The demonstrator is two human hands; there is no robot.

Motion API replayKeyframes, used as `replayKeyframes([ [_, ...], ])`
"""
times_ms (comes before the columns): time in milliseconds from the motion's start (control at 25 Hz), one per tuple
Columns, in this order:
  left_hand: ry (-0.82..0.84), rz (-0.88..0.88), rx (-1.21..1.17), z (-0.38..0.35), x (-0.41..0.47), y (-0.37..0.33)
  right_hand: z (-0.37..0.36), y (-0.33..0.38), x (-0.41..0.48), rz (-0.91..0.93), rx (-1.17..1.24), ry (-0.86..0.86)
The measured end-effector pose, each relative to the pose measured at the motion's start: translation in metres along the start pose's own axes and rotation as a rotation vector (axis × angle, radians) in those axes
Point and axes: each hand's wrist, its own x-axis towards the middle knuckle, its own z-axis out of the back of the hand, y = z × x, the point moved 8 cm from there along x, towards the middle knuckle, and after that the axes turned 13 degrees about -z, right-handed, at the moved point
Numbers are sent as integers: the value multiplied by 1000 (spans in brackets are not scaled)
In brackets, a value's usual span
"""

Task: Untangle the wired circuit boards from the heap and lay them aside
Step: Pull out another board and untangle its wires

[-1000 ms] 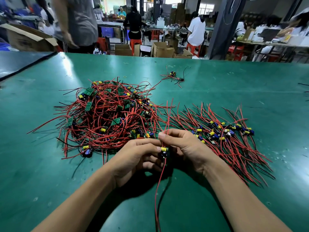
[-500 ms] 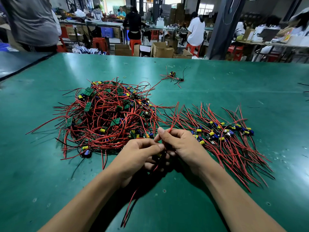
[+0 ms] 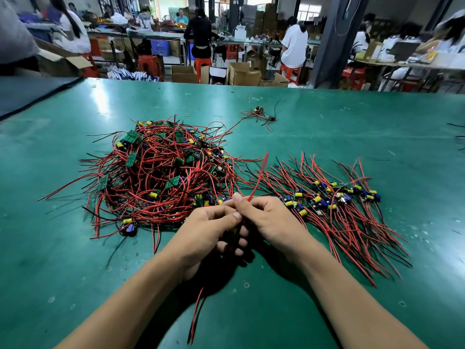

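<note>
A glossy green bench (image 3: 327,127) is spreading across most of the view, with pale light glaring off its far left part. Beyond its far edge a workshop is showing: people (image 3: 294,44) are sitting at other tables with their backs turned, among red stools (image 3: 202,62), open cardboard boxes (image 3: 242,74) and a dark pillar (image 3: 334,41).

The heap (image 3: 163,177) is lying left of centre on the bench, a dense knot of red and black wires with small green boards and yellow and blue components poking through. To its right the sorted row (image 3: 334,210) is lying flat, its boards lined up in a band and its wires fanning out away from and toward the person.

Both hands are meeting at the near edge of the heap. The left hand (image 3: 208,233) is curling its fingers around what seems to be the held board (image 3: 233,232), which is mostly hidden between the fingers. The right hand (image 3: 271,220) is pinching the upper leads (image 3: 258,180) between thumb and forefinger, and they are rising as a blurred red streak. The lower leads (image 3: 197,311), red and black, are trailing below the hands toward the person, between the forearms.

Farther back a small stray cluster (image 3: 259,114) of wired parts is sitting well apart from both piles. One long red wire from the heap is reaching toward it.
</note>
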Motion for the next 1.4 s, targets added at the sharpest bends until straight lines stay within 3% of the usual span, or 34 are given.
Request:
replayKeyframes([
  [160, 46, -5, 8, -6, -1, -1, 26, 8, 5, 8, 26, -242],
  [280, 90, 5, 21, -9, -2, 0, 44, 11, 7, 20, 319, -280],
  [400, 111, 11, 16, -11, -4, -1, 38, 14, 6, -56, 701, -28],
  [520, 76, 13, 10, -7, -4, 0, 26, 17, 1, -106, 834, 170],
  [600, 43, 11, 13, -3, -2, 1, 25, 18, 1, -80, 737, 111],
  [720, -6, 1, 21, 1, 1, 2, 24, 14, 2, -22, 319, -101],
  [800, -17, -10, 16, 1, 1, 3, 11, 6, 2, -35, 129, -97],
  [920, 12, -3, -7, 0, 2, 4, 5, 0, 3, -13, 62, -53],
  [1200, 129, 41, 48, -5, -4, 1, 61, 11, 7, 105, -27, -438],
  [1400, 148, 51, 60, -6, -5, -1, 66, 13, 8, 155, -51, -470],
])
